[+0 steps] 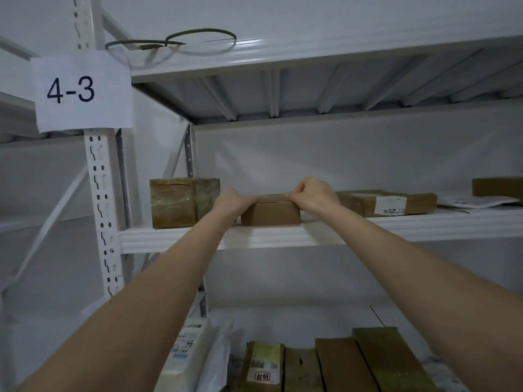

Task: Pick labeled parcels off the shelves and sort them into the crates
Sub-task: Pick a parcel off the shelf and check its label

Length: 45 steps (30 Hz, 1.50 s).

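Note:
A small brown cardboard parcel (270, 213) sits at the front edge of the white middle shelf (311, 236). Both my arms reach up to it. My left hand (232, 200) grips its top left edge with curled fingers. My right hand (311, 193) holds its top right edge, fingers curled over the top. The parcel's label is not visible from here. No crate is in view.
A taped brown box (181, 203) stands just left of the parcel, a flat labeled box (387, 203) to its right, and another box (496, 188) at far right. The lower shelf holds several upright parcels (339, 366) and white mailers (192, 346). A "4-3" sign (82, 91) hangs on the upright post.

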Tool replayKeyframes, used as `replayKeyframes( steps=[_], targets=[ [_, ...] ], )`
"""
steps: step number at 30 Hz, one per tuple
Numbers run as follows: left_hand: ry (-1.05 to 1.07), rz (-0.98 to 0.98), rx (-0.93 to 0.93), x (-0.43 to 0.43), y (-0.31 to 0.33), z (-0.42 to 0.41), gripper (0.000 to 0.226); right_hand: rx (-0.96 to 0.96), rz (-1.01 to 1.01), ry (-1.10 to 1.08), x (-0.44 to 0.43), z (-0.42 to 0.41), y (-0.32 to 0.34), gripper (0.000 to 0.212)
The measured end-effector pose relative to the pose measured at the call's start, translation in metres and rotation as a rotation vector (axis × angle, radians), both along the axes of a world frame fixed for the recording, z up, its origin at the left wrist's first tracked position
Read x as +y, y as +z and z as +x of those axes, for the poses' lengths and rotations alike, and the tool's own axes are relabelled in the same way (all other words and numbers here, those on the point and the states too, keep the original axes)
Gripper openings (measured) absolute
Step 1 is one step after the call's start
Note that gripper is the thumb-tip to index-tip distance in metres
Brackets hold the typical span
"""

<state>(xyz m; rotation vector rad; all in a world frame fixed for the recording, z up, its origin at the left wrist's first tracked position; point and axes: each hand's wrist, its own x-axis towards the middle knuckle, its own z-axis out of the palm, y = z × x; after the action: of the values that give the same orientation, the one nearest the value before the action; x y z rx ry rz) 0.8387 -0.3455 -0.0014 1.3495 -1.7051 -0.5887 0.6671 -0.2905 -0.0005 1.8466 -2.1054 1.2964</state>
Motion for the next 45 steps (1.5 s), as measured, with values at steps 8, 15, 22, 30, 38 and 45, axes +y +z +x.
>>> replayKeyframes(
  steps=[8, 15, 22, 30, 38, 45],
  targets=[
    [-0.143, 0.074, 0.135, 0.048, 0.001, -0.008, 0.025, -0.389, 0.133, 0.15, 0.039, -0.005, 0.0, 0.038],
    [-0.136, -0.061, 0.377, 0.09, -0.023, -0.022, 0.044, -0.577, 0.022, 0.201, 0.066, -0.016, -0.031, 0.059],
    [-0.22, -0.17, 0.35, 0.121, -0.019, -0.021, 0.061, -0.903, -0.124, 0.373, 0.105, -0.028, -0.029, 0.011],
    [-0.171, -0.366, 0.353, 0.138, -0.008, -0.017, 0.054, -1.146, 0.108, 0.495, 0.135, -0.043, -0.018, 0.029],
    [-0.275, -0.299, 0.454, 0.146, -0.001, -0.01, 0.049, -1.078, 0.261, 0.618, 0.141, -0.059, -0.014, 0.04],
    [-0.324, -0.136, 0.549, 0.15, 0.002, -0.01, 0.031, -1.007, 0.064, 0.603, 0.134, -0.045, -0.019, 0.046]
  ],
)
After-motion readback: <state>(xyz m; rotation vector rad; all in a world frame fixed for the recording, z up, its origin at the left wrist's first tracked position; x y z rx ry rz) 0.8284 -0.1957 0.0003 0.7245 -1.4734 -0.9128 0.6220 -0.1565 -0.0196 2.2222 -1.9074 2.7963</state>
